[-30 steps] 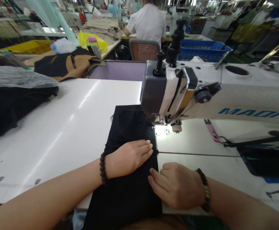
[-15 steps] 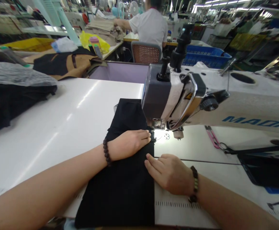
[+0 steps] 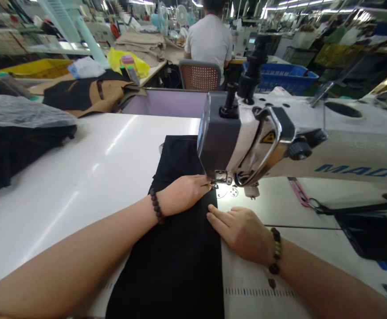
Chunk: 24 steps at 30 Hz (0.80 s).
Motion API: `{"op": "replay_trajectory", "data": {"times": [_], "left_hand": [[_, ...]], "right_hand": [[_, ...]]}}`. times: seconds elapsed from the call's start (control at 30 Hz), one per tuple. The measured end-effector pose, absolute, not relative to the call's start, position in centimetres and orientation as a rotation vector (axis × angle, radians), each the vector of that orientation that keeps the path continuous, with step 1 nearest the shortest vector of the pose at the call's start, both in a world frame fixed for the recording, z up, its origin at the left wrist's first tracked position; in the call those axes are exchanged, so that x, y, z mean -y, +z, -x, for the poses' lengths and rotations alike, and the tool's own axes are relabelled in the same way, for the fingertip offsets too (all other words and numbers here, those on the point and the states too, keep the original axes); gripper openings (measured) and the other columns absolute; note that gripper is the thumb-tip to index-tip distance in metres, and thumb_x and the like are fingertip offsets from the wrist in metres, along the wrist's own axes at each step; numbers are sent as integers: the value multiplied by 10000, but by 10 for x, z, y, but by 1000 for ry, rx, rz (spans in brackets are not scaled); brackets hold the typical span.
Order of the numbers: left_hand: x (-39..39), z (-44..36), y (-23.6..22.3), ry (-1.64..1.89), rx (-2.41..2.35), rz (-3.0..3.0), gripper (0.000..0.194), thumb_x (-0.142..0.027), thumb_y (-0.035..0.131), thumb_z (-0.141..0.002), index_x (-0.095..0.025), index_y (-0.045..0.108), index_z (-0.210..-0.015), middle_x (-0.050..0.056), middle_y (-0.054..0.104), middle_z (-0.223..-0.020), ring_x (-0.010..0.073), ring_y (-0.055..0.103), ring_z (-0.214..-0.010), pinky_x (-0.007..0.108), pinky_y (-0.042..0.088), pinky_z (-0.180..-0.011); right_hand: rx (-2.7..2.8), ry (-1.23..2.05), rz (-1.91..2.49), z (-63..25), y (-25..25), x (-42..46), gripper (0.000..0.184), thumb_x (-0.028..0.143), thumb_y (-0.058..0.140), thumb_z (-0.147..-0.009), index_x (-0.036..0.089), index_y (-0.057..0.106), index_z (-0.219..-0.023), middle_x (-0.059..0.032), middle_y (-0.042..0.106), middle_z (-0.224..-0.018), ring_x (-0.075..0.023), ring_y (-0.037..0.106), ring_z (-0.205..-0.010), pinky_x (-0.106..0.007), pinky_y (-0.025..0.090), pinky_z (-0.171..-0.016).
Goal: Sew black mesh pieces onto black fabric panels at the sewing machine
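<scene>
A long piece of black fabric (image 3: 180,261) lies lengthwise in front of me, its right edge running under the presser foot (image 3: 215,185) of a white sewing machine (image 3: 356,141). My left hand (image 3: 186,193) rests flat on the fabric, fingers stretched out, with the fingertips right beside the foot. Nearer to me, my right hand (image 3: 240,230) lies at the fabric's right edge. Its outstretched fingertips touch the cloth while the palm is over the white table. Neither hand grips anything. The machine's head hides the fabric's far right part.
Pink-handled thread snips (image 3: 299,192) and a black flat object (image 3: 369,235) lie on the right. A plastic-covered dark fabric pile (image 3: 20,141) sits at left. Beyond the table are a lilac bin (image 3: 170,103), a blue crate (image 3: 283,79) and a seated person (image 3: 209,42).
My view has shifted slightly. Both hands have stayed on the fabric, the left one now closer to the presser foot. The person ahead has drawn in an outstretched arm.
</scene>
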<state>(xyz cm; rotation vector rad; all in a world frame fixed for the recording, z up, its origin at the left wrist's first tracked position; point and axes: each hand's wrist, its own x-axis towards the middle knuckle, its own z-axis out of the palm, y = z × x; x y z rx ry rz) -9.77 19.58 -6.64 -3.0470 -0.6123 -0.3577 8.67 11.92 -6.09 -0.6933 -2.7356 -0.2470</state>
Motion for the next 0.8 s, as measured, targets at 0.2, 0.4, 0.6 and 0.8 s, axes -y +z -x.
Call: {"op": "replay_trajectory", "data": {"times": [0.2, 0.4, 0.6, 0.8], "left_hand": [[-199, 97, -65, -358, 659, 3077, 225, -123, 374, -889, -88, 579, -976, 85, 614, -1025, 165, 560, -988, 297, 437, -924], [-199, 97, -63, -343, 652, 3075, 225, -126, 369, -890, -84, 584, -942, 91, 621, -1002, 173, 563, -982, 300, 449, -903], [-204, 97, -66, -341, 697, 3083, 257, -113, 336, -897, -86, 575, -985, 90, 605, -1056, 176, 541, -1023, 310, 429, -924], [-182, 92, -42, -144, 901, 3128, 206, -123, 390, -877, -119, 587, -819, 55, 612, -889, 153, 568, -827, 279, 457, -798]], "right_hand": [[2771, -267, 721, -86, -62, -120, 328, 34, 297, -839, 40, 605, -953, -188, 622, -1036, -157, 596, -578, -286, 432, -466], [2773, -280, 732, -87, -64, -119, 285, 38, 354, -819, 39, 600, -964, -193, 619, -1043, -163, 596, -578, -284, 423, -461], [2757, -232, 799, -82, -60, -117, 256, 54, 392, -829, 78, 611, -961, -180, 617, -1054, -158, 574, -521, -284, 418, -449], [2604, 675, 859, -128, -46, -154, 308, 7, 425, -772, 179, 640, -912, -17, 668, -951, -140, 615, -814, -232, 455, -669]]}}
